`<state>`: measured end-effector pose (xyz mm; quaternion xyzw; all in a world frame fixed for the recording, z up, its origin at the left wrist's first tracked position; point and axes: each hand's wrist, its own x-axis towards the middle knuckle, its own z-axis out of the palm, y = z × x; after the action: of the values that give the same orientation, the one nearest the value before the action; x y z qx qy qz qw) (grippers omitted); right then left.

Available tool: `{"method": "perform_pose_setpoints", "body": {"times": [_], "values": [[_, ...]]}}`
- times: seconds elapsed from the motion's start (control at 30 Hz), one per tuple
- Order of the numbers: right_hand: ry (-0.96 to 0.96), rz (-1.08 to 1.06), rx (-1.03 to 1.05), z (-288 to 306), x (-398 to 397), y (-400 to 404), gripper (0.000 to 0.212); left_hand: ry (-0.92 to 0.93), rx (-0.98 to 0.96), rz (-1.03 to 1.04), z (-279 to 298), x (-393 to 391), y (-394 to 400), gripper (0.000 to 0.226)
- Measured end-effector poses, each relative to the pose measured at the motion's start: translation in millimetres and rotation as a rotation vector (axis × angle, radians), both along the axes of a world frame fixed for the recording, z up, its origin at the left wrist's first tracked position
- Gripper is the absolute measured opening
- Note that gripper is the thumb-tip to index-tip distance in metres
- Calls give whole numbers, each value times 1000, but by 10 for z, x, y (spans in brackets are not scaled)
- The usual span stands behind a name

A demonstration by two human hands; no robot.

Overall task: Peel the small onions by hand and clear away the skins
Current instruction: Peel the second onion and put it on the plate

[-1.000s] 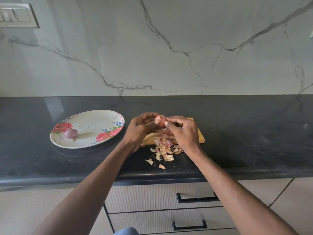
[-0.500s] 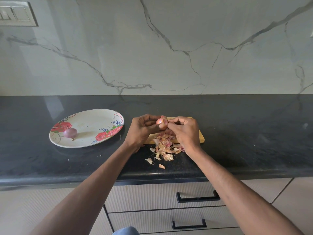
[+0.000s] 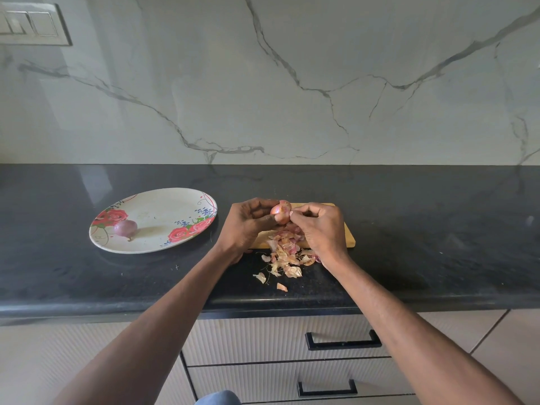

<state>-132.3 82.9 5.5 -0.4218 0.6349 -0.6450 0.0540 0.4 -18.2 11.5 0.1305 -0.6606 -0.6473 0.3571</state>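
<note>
Peeling is under way rather than finished, as far as I can judge from here. The left hand (image 3: 248,226) grips a small pinkish onion (image 3: 281,211) with fingers and thumb curled round it, lifted just above the far edge of a pale wooden chopping board (image 3: 346,235), while the right hand (image 3: 320,226) pinches at the onion's side with thumb and fingertips drawn together, seemingly working a strip of skin loose. The onion looks part bare, glossy and light, though some papery patches may remain; that is hard to tell. Below the hands lies a loose heap of dry pink-and-tan onion skins (image 3: 285,252), spilling from the board onto the black speckled stone surface (image 3: 423,229), with a few stray flakes (image 3: 282,287) nearer the front edge. To the left, well apart from the board, sits an oval white plate with red roses painted on it (image 3: 163,211), and on it one small purple onion (image 3: 125,228), apparently already peeled. So the onion in hand needs finishing, and the skins are not yet cleared. Behind runs a grey-veined marble wall (image 3: 292,83) with a switch panel (image 3: 32,24) at upper left; below the surface are ribbed cream drawers with black handles (image 3: 343,342).
</note>
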Motion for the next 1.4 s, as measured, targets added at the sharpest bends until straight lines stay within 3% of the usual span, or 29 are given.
{"method": "perform_pose_setpoints", "body": {"times": [0.3,0.47,0.83,1.07,1.4], "values": [[43,-38,-26,-10,-18,5,10,28,79,-20,-1,-9,-51,31],[224,-52,-58,-25,-12,2,14,25,42,37,-14,-16,-35,35],[357,-79,-18,-90,-14,-49,5,-30,-85,105,-30,-52,-21,35],[375,-79,20,-110,-6,-83,14,-36,-125,104,-35,-50,-23,31],[320,-96,-5,-72,14,-40,21,14,31,-7,-39,-38,-57,32]]}}
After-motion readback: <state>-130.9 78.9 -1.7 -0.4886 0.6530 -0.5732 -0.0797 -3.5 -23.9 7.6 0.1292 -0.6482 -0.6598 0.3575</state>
